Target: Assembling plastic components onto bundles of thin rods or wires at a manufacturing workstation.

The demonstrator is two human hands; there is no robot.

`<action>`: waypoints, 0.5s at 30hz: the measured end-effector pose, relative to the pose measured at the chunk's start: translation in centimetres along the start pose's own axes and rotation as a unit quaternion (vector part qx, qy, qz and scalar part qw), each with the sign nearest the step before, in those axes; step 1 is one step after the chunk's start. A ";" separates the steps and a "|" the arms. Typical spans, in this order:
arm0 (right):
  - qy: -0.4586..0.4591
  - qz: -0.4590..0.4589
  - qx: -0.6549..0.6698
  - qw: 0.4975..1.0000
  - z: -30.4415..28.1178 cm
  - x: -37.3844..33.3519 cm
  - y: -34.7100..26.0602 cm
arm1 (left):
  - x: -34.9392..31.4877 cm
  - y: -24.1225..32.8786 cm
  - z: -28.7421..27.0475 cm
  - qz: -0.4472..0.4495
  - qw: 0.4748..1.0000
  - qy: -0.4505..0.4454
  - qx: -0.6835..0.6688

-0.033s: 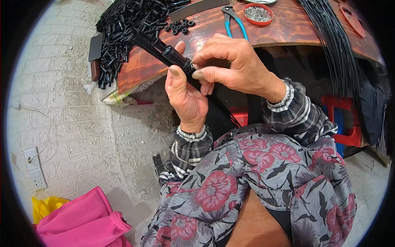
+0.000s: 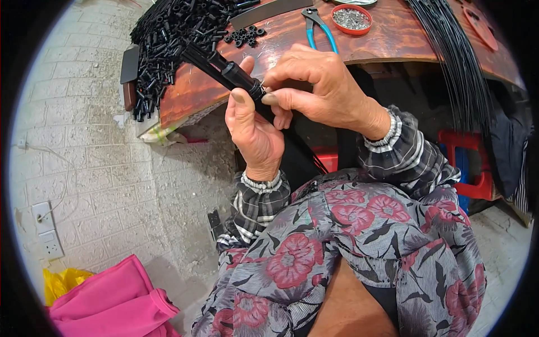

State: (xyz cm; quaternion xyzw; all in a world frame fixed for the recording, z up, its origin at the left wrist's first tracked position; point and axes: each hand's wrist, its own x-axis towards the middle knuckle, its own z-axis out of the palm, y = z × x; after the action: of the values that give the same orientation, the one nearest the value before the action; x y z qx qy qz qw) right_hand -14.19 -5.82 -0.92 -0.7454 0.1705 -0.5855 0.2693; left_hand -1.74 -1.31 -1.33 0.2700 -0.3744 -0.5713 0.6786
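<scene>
My left hand is closed around a bundle of slim black cables with black plastic tube fittings on it, tilted up to the left above my lap. The cables trail down between my hands toward the lap. Over the near end of the fittings, my right hand pinches with thumb and forefinger. A tiny shiny bit shows at those fingertips, too small to name. Past the far end of the bundle lies a heap of black tube fittings on the wooden table, beside a few small black rings.
Blue-handled pliers and a red dish of small metal pieces sit on the table. Long black cables hang over its right edge. A red stool stands at right. Pink cloth lies low on the left, near a wall socket.
</scene>
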 end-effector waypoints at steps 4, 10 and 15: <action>0.023 -0.093 -0.159 0.983 0.3 0.0 -0.2 | 0.2 -0.1 0.4 0.005 1.000 0.008 -0.007; -0.055 0.445 0.256 0.856 -0.6 1.3 -2.6 | 0.1 -0.6 0.4 0.016 1.000 0.027 0.003; -0.043 0.442 0.270 0.854 0.4 -0.2 -2.0 | 0.5 -0.8 -0.4 0.016 0.999 0.044 0.013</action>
State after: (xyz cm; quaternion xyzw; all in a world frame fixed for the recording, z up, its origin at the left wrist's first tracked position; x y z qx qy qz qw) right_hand -13.95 -4.02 0.11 -0.5139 0.3051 -0.3955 0.6974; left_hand -1.89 -1.95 -2.13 0.2979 -0.3554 -0.5432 0.6999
